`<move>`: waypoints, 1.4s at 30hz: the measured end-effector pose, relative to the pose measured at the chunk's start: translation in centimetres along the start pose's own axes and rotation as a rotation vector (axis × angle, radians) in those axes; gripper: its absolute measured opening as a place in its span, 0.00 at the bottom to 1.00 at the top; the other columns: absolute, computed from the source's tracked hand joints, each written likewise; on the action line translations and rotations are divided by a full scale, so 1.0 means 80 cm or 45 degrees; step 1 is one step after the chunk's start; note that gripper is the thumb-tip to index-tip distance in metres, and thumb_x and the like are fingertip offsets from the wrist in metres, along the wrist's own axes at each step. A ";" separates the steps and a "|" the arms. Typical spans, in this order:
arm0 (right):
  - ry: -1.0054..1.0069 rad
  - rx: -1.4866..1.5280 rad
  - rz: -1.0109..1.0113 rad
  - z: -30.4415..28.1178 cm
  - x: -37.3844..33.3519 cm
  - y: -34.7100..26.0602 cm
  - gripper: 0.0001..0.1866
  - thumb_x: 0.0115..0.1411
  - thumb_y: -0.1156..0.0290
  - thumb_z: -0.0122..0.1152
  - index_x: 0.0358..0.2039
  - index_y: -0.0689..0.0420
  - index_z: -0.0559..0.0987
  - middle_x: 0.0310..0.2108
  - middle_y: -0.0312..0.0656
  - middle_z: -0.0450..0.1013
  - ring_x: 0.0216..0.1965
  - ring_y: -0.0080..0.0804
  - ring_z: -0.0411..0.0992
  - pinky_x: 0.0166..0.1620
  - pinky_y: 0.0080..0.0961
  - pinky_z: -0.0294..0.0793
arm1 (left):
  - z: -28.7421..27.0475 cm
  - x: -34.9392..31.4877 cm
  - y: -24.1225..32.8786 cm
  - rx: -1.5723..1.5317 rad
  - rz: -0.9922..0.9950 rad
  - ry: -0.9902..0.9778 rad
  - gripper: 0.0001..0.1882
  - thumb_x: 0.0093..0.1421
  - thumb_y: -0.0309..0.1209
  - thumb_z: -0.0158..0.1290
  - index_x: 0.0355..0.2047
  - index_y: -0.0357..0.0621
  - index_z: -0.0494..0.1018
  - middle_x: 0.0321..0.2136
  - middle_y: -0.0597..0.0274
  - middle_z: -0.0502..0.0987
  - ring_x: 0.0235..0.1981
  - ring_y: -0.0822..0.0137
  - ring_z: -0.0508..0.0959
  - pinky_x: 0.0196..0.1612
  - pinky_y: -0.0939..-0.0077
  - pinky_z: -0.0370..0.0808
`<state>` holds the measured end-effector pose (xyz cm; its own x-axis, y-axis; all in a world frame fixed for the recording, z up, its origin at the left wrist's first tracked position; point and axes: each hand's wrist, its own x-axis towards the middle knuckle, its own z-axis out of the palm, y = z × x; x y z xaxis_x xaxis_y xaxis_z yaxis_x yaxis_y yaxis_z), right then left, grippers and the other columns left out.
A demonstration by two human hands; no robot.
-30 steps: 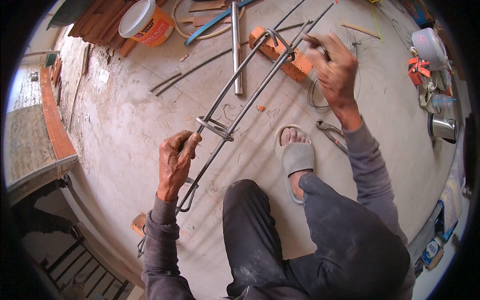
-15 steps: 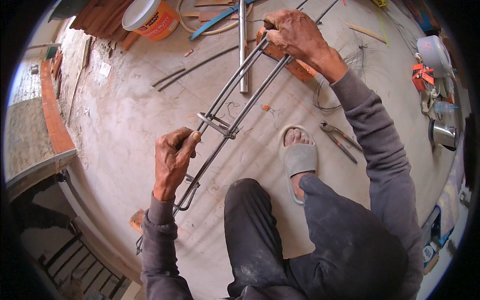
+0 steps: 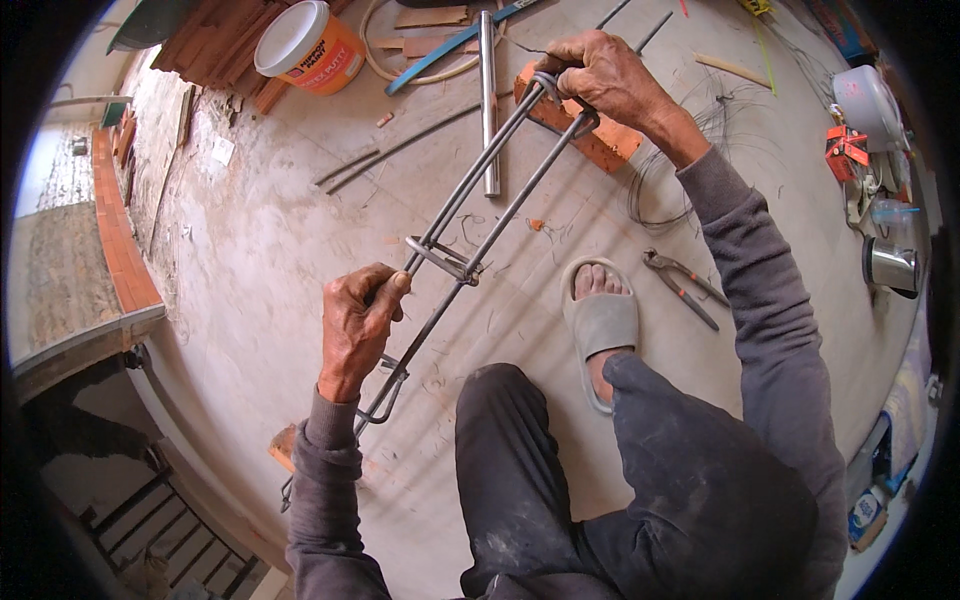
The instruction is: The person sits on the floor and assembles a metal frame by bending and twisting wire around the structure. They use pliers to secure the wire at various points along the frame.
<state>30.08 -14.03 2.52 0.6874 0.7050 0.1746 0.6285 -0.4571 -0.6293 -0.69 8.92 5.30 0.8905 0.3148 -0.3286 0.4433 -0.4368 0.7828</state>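
Observation:
A long rebar cage (image 3: 523,200) of thin steel rods slants across the floor in front of me, tied with bent-wire stirrups. My left hand (image 3: 352,320) is closed on a rod of the cage, close beside the middle stirrup (image 3: 437,258). At the far end, the fingers of my right hand (image 3: 615,85) pinch another stirrup (image 3: 548,84) that sits around the rods; part of it is hidden by the hand. An orange brick (image 3: 603,148) lies under that end. Another brick (image 3: 284,447) is by the near end, partly behind my left sleeve.
Pincers (image 3: 683,290) lie right of my sandalled foot (image 3: 603,320). Loose tie wire (image 3: 650,195) lies near the far brick. Beyond the cage are a metal tube (image 3: 489,110), loose rods (image 3: 400,147) and a putty bucket (image 3: 312,55). A metal cup (image 3: 890,266) stands far right.
The stirrup at my right hand now shows clearly around the rod ends, where the hand covered it before. My left hand keeps its place on the rod. The whole view has shifted slightly.

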 end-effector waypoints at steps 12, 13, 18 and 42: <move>0.070 -0.416 -0.077 0.010 -0.003 0.000 0.15 0.55 0.72 0.57 0.42 0.55 0.85 0.34 0.46 0.81 0.33 0.39 0.80 0.41 0.34 0.81 | -0.007 -0.001 0.006 -0.051 -0.076 -0.041 0.16 0.65 0.37 0.55 0.29 0.35 0.80 0.17 0.66 0.73 0.17 0.79 0.68 0.21 0.80 0.63; 0.124 -0.421 -0.125 0.014 -0.004 0.008 0.15 0.56 0.71 0.56 0.42 0.57 0.84 0.33 0.46 0.81 0.32 0.39 0.79 0.41 0.35 0.80 | -0.008 0.001 0.003 -0.080 -0.076 -0.063 0.16 0.65 0.37 0.55 0.30 0.35 0.80 0.17 0.66 0.73 0.17 0.79 0.67 0.20 0.81 0.63; 0.275 -0.498 -0.454 0.005 -0.008 -0.008 0.16 0.63 0.71 0.49 0.45 0.62 0.82 0.36 0.47 0.80 0.34 0.40 0.79 0.44 0.37 0.78 | -0.015 0.001 0.000 -0.270 -0.082 -0.120 0.16 0.67 0.38 0.56 0.37 0.33 0.79 0.18 0.68 0.73 0.15 0.82 0.64 0.17 0.85 0.58; 0.179 -0.623 -0.031 0.026 -0.012 -0.032 0.16 0.54 0.58 0.65 0.28 0.61 0.81 0.27 0.54 0.78 0.32 0.50 0.81 0.39 0.43 0.83 | -0.006 0.025 0.035 -0.249 -0.227 -0.106 0.29 0.65 0.47 0.59 0.51 0.30 0.74 0.18 0.65 0.73 0.14 0.79 0.69 0.16 0.84 0.65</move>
<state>27.01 -12.40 2.39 0.6917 0.6542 0.3058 0.7185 -0.6658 -0.2010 2.25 8.75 7.06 0.8090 0.2982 -0.5066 0.5729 -0.2068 0.7931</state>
